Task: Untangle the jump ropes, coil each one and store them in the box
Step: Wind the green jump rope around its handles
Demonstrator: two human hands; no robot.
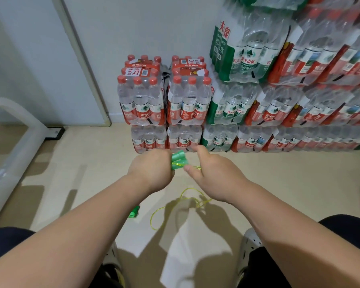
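Nearest, between the pale perforated shoes, on the beige floor: a slack loop of yellow-green jump rope, with a loose green handle lying just left of it. Higher up, raised off the floor: left hand curled tight round the held green handle; right hand just beside it, pinching the thin rope. Farthest, stacked against the wall: shrink-wrapped packs of bottled water.
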